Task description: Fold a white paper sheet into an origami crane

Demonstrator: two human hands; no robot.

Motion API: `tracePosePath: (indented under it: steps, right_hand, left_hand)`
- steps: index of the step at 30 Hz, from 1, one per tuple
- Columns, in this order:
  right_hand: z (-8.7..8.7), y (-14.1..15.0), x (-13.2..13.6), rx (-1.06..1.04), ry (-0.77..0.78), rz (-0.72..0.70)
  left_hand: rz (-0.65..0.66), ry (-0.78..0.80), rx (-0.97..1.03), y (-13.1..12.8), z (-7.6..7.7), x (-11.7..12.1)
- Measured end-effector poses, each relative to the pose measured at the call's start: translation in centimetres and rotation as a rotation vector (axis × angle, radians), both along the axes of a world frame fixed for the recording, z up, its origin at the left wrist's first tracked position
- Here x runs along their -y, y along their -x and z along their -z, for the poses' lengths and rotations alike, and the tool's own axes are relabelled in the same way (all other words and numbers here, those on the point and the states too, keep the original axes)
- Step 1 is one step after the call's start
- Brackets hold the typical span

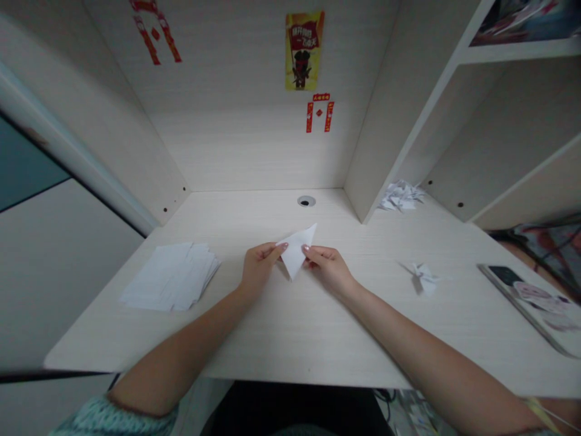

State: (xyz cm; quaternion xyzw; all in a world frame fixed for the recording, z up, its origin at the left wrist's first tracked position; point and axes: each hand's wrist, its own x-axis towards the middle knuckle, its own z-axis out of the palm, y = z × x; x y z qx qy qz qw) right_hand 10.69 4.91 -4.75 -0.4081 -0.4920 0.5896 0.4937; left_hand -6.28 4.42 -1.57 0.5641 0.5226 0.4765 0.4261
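A folded sheet of white paper (295, 249) is held up between my two hands over the middle of the desk, its pointed corners showing at top right and bottom. My left hand (262, 261) pinches its left edge between thumb and fingers. On the opposite edge, my right hand (330, 266) grips it the same way, thumb on top. Both hands' lower fingers are partly hidden beneath the paper and palms. Left of my hands lies a spread stack of white paper sheets (170, 275). A small folded paper crane (425, 278) rests to the right.
A phone in a decorated case (535, 306) lies at the desk's right side. Several folded white papers (402, 195) are heaped behind the upright divider (385, 115). A round cable hole (306, 201) is near the back panel, which bears red stickers and a yellow packet (304, 51).
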Motion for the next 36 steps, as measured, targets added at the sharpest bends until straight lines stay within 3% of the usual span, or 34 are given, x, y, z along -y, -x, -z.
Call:
tracePosePath:
  steps: [5,11,18,27,36]
  right_hand:
    - [-0.5,-0.3,0.1,0.055,-0.002,0.050]
    - [-1.0,-0.1,0.4,0.007,-0.025,0.059]
    - [-1.0,0.3,0.7,-0.044,-0.049,0.082]
    - [-0.6,0.8,0.9,-0.100,-0.035,0.097]
    - [-1.3,0.2,0.7,-0.117,-0.022,0.214]
  left_hand:
    - [0.013,-0.034,-0.056,0.1,-0.7,0.2]
    - [0.057,-0.015,0.006,0.2,0.0,0.0]
    - [0.186,0.129,0.151,-0.8,-0.3,0.8]
    - [0.181,0.110,-0.131,-0.4,0.2,0.6]
    - [0.234,0.128,-0.244,-0.1,-0.1,0.4]
